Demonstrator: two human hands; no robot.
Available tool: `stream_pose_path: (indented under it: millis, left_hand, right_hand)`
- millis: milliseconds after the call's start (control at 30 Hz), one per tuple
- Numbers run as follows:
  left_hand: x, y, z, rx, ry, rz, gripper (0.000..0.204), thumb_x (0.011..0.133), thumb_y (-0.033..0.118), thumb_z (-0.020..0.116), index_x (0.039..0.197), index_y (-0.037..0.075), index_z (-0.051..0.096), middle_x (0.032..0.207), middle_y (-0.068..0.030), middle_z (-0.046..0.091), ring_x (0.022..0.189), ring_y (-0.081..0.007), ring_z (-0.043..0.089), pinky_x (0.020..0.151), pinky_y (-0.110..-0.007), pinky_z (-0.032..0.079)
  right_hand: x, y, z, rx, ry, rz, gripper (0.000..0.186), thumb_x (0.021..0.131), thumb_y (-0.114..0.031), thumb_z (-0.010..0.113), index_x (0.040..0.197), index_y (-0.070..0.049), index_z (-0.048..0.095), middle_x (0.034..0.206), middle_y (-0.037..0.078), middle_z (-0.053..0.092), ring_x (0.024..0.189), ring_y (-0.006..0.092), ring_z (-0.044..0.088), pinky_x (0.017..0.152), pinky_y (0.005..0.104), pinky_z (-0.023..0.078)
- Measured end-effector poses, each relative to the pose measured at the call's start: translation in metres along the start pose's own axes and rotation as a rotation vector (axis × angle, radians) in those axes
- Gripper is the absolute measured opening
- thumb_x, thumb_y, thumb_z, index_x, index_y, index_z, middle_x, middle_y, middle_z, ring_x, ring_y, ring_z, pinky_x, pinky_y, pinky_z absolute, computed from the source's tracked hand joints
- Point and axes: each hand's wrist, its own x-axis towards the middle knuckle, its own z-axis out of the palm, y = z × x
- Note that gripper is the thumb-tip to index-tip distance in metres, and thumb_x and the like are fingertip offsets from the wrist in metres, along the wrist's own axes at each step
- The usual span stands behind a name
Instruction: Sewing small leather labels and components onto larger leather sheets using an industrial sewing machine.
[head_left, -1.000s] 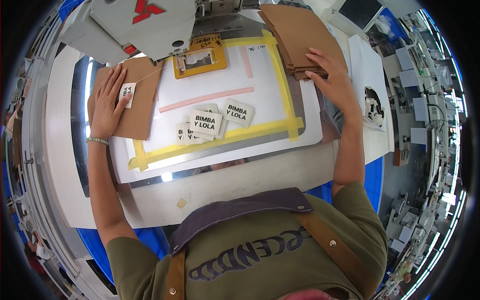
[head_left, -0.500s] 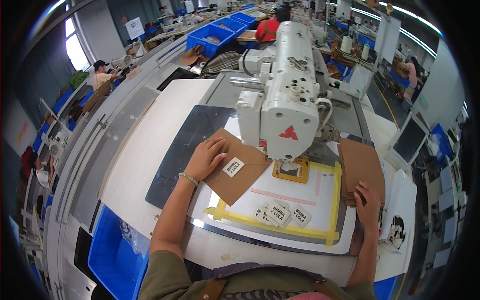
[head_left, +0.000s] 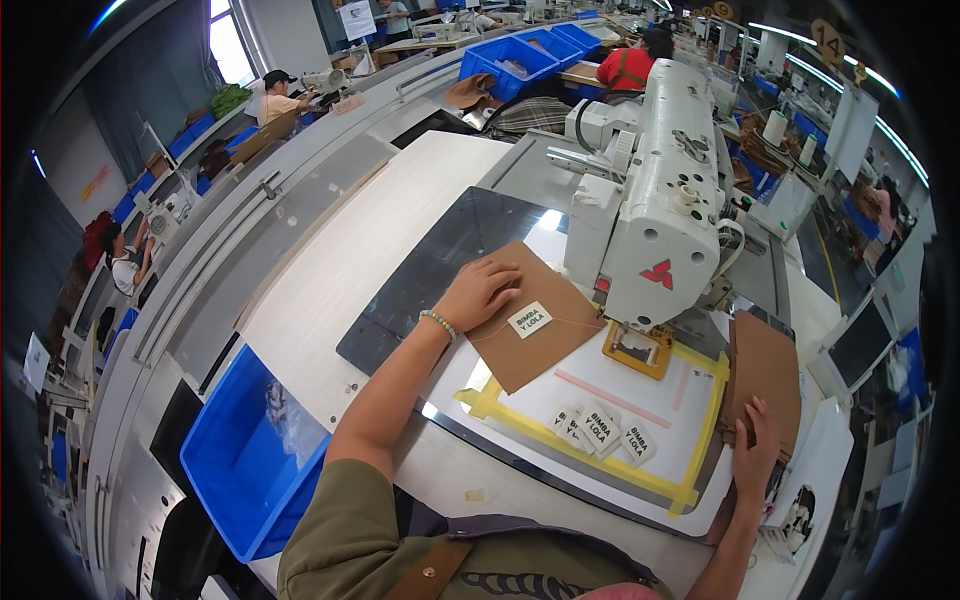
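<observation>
Resting near the middle of the frame, the left hand [head_left: 482, 297] lies over the upper left of a brown panel [head_left: 512, 368], its fingers stretched out on top rather than closed around it, probably to keep the panel flat and from sliding. A white label [head_left: 530, 320] sits on the panel, and a thin thread runs right from it toward the sewing machine [head_left: 660, 230]. Below the machine head is a yellow frame [head_left: 638, 350]; loose white labels [head_left: 602, 430] overlap inside a border of yellow tape [head_left: 480, 402], seemingly placed within easy reach. At the right, the right hand [head_left: 757, 440] touches the lower end of a stack of brown panels [head_left: 765, 375], fingers bent; whether they pinch any piece I cannot tell.

Beneath all this, a dark glossy plate [head_left: 425, 270] lies on the pale counter [head_left: 350, 260]. A blue bin [head_left: 230, 450] stands lower left; workers [head_left: 283, 103] sit in the upper left, and a person in red [head_left: 625, 68] at upper centre-right.
</observation>
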Motion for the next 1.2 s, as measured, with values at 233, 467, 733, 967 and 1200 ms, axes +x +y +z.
stream_pose_path:
  millis: [233, 467, 733, 967, 1200]
  left_hand:
    - [0.002, 0.003, -0.002, -0.021, 0.045, 0.025, 0.032, 0.105, 0.024, 0.065, 0.126, 0.000, 0.072, 0.138, -0.0168, 0.070, 0.130, -0.0363, 0.062, 0.111, -0.050, 0.048]
    - [0.014, 0.090, -0.023, -0.191, -0.018, 0.084, 0.027, 0.105, 0.024, 0.066, 0.121, 0.004, 0.074, 0.126, -0.0129, 0.074, 0.121, -0.0332, 0.067, 0.102, -0.047, 0.054]
    - [0.016, 0.178, -0.004, -0.359, -0.203, 0.366, 0.025, 0.104, 0.021, 0.069, 0.119, 0.002, 0.074, 0.118, -0.0148, 0.075, 0.107, -0.0322, 0.071, 0.097, -0.044, 0.056]
    - [0.015, 0.172, 0.013, -0.383, -0.182, 0.259, 0.024, 0.105, 0.021, 0.069, 0.120, 0.004, 0.076, 0.118, -0.0134, 0.077, 0.107, -0.0314, 0.072, 0.096, -0.043, 0.057]
    - [0.026, 0.177, 0.005, -0.575, -0.298, 0.061, 0.026, 0.107, 0.024, 0.067, 0.120, 0.004, 0.078, 0.125, -0.0139, 0.077, 0.111, -0.0319, 0.072, 0.105, -0.041, 0.054]
  right_hand:
    - [0.003, -0.014, -0.003, -0.112, 0.006, -0.045, 0.036, 0.095, -0.014, 0.078, 0.128, 0.000, 0.072, 0.142, 0.013, 0.068, 0.135, 0.0363, 0.061, 0.115, 0.0478, 0.047]
    - [0.029, -0.029, -0.025, -0.085, -0.060, -0.006, 0.024, 0.099, -0.011, 0.071, 0.117, 0.005, 0.075, 0.117, 0.024, 0.075, 0.108, 0.0426, 0.071, 0.096, 0.0500, 0.055]
    - [0.041, -0.006, -0.029, -0.070, -0.127, -0.080, 0.024, 0.103, -0.010, 0.063, 0.118, 0.003, 0.075, 0.103, 0.027, 0.074, 0.093, 0.0462, 0.070, 0.082, 0.0515, 0.053]
    - [0.046, 0.066, -0.005, 0.561, -0.002, 0.510, 0.024, 0.109, -0.022, 0.066, 0.101, 0.000, 0.069, 0.082, 0.003, 0.063, 0.073, 0.0143, 0.059, 0.069, 0.0322, 0.048]
    - [0.039, 0.060, 0.009, 0.536, 0.179, 0.352, 0.024, 0.110, -0.023, 0.068, 0.094, -0.006, 0.063, 0.078, -0.007, 0.049, 0.068, 0.0019, 0.039, 0.060, 0.0234, 0.030]
